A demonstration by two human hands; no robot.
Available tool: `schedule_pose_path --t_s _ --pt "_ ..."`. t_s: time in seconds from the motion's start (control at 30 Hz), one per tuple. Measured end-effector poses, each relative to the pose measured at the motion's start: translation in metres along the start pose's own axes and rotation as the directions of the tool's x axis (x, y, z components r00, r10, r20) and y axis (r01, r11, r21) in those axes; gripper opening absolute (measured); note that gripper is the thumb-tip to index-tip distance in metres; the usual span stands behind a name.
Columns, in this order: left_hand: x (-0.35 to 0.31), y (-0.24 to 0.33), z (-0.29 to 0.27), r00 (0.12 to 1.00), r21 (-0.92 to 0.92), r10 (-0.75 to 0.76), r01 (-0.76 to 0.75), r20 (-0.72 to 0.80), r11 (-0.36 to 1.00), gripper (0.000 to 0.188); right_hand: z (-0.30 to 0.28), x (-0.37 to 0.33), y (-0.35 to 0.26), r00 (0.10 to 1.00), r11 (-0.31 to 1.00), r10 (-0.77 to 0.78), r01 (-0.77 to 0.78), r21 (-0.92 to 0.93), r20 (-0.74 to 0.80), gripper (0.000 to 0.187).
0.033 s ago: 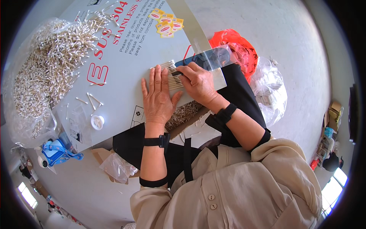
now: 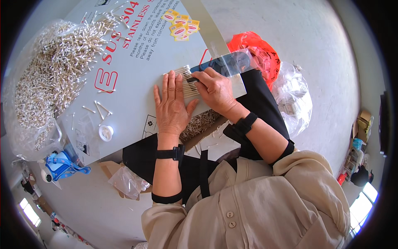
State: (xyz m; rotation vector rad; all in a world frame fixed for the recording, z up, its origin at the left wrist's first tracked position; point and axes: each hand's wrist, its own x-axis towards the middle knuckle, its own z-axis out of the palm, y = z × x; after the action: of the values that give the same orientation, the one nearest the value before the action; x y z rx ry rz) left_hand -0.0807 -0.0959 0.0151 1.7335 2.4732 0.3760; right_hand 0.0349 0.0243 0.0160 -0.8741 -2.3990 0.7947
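A row of cotton swabs [image 2: 190, 89] lies side by side on the grey sheet-covered table [image 2: 137, 85]. My left hand [image 2: 171, 108] lies flat, fingers stretched, over the left ends of the row. At the right ends, my right hand [image 2: 216, 90] is closed in a pinch on a small dark flat piece [image 2: 192, 80]; its kind is mostly hidden by the fingers. Just beyond that hand lies a clear plastic pouch [image 2: 238, 62] with a dark blue part, overhanging the table's right edge.
A big heap of loose cotton swabs [image 2: 54, 74] in a clear bag fills the left side. Yellow-and-white stickers [image 2: 180, 28] lie at the far edge. Near the front left stands a small round tub [image 2: 106, 133]. A red bag [image 2: 257, 50] and a clear bag [image 2: 293, 97] are at the right.
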Motion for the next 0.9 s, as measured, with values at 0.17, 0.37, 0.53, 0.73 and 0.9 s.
schedule_pose_path --t_s 0.17,0.37,0.53,0.73,0.9 --pt "0.0004 0.0008 -0.0008 1.000 0.003 0.002 -0.002 0.003 1.000 0.085 -0.0006 -0.0025 0.0025 0.997 0.989 0.058 -0.051 0.138 -0.046 0.021" --pt "0.0006 0.0007 -0.0007 1.000 0.002 0.001 -0.001 0.005 1.000 0.084 -0.0015 -0.0010 0.0015 0.998 0.993 0.048 -0.044 0.107 -0.035 0.018" --pt "0.0003 0.0004 -0.0003 1.000 0.008 0.001 -0.001 0.009 1.000 0.083 -0.0005 -0.0001 -0.0002 0.999 0.998 0.036 -0.035 0.054 -0.022 0.015" --pt "0.0009 0.0010 -0.0012 1.000 0.010 0.004 -0.004 0.003 1.000 0.082 -0.0009 -0.0008 0.0033 1.000 0.998 0.007 -0.007 0.067 -0.001 0.013" --pt "0.0007 0.0005 -0.0009 1.000 0.017 0.002 -0.002 0.008 1.000 0.082 -0.0017 0.0004 0.0004 0.999 0.997 0.040 -0.040 0.064 -0.002 0.013"
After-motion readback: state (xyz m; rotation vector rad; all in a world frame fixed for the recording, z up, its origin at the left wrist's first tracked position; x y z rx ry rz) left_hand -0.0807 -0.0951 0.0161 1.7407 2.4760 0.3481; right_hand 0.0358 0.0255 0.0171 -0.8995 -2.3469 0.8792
